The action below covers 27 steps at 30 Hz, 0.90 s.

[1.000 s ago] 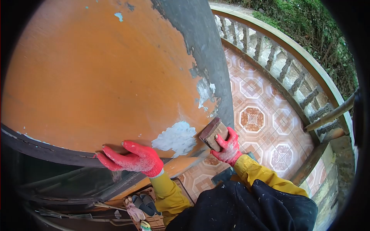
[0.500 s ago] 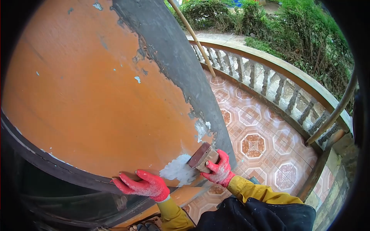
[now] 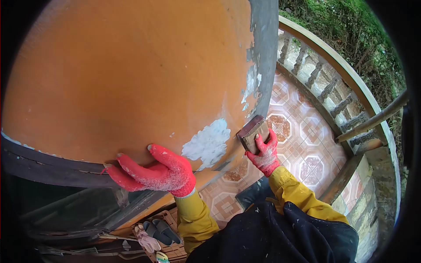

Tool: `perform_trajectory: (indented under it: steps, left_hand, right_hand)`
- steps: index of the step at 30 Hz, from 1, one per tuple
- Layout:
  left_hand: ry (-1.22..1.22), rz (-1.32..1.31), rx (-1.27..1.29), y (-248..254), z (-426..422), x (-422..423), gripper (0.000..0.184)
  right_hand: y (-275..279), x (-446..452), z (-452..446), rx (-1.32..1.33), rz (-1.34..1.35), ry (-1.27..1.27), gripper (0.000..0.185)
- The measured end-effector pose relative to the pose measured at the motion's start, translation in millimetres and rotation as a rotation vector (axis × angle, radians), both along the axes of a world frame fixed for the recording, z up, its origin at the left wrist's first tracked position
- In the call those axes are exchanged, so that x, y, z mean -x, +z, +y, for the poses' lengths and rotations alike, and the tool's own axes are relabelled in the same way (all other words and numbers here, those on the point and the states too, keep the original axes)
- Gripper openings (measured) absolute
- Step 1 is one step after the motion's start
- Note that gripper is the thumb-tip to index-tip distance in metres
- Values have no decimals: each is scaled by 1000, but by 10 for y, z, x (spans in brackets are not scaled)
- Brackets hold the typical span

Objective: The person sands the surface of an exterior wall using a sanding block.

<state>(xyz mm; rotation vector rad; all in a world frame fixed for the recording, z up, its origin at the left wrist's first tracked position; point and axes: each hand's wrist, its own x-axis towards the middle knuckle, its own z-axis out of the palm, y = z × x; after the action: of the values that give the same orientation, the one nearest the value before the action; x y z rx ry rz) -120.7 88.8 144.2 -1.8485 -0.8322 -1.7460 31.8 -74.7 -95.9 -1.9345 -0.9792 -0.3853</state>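
My right hand, in a dusty red glove, grips a sanding block with a dark reddish face. The block is at the right edge of the orange wall, to the right of a bare white patch. Whether its face touches the wall I cannot tell. My left hand, gloved alike, has its fingers spread at the wall's lower edge, by the dark window frame. Nothing is held in it. White dust coats both gloves.
A grey strip with flaking paint borders the wall. Beyond the tiled floor runs a balustrade, with a pole leaning there. Slippers lie on a brown crate below. Hedges grow outside.
The sanding block has moved off the white patch to the right, toward the wall's edge. My left hand stays spread by the window frame. The view has shifted, bringing the slippers into fuller sight.
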Motion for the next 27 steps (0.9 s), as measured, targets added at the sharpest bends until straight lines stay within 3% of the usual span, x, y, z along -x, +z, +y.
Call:
perform_trajectory:
  steps: [5,7,9,12,16,21,24,27]
  left_hand:
    - [-50,3,14,-11,40,25,53]
    - [-60,9,-27,11,57,22,54]
    - [-17,45,7,15,16,27,54]
    - [-61,11,3,-18,37,21,55]
    - [-15,18,3,-25,26,21,56]
    - [44,4,-35,-66,62,49,61]
    - [94,-27,-37,43,-55,-36,63]
    - [129,-59,-42,318,-211,-354,64]
  right_hand:
    - [274,28,51,-7,-101,-98,83]
    - [321,10,129,-172,-76,-136,83]
    - [6,47,71,-190,-67,-131,87]
    - [-115,107,6,56,48,-103,94]
    - [166,-43,142,-198,-138,-51,92]
    - [-222,-183,66,-134,-107,42,99]
    - [4,-392,7,-112,-151,150,101]
    - [505,-796,113,-307,-233,213,97]
